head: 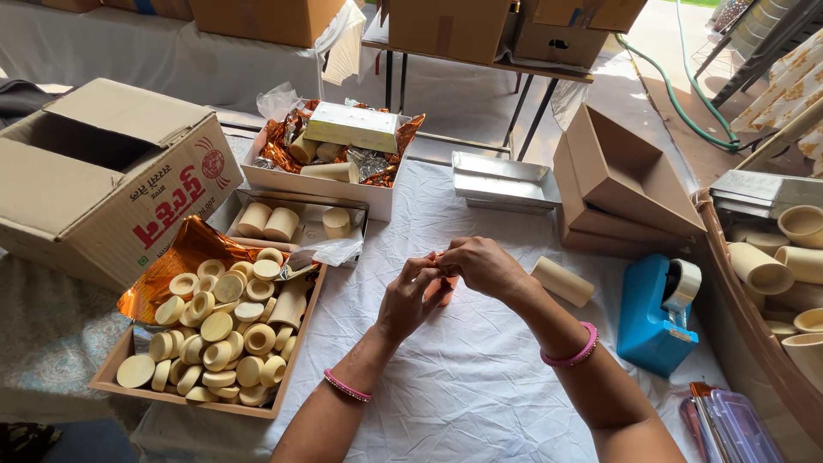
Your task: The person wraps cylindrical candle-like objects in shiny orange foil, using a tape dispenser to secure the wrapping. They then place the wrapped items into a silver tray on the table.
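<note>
— Over on the left we have the big cardboard carton (103, 176) with its flaps open, and below it the shallow tray (116, 377) heaped with cream-coloured round caps (225, 334), smooth and matte, some hollow side up.

— Copper foil (184, 253) lines the tray's far end, crinkled and shiny. Beyond it, the white box (317, 184) keeps foil-wrapped cylinders together.

— At the middle, over the white cloth of the table (463, 377), our left hand (411, 296) and right hand (484, 266) meet, fingertips pinched together on a small orange-brown piece (444, 287), raised close for fine work. Both grips are closed on it; what it is, we cannot tell.

— Just right of our hands lies a plain cream cylinder (562, 281), within reach. Further right stand the nested brown boxes (621, 184) and the blue tape dispenser (656, 313), then a tub (737, 330) of cream cups.
</note>
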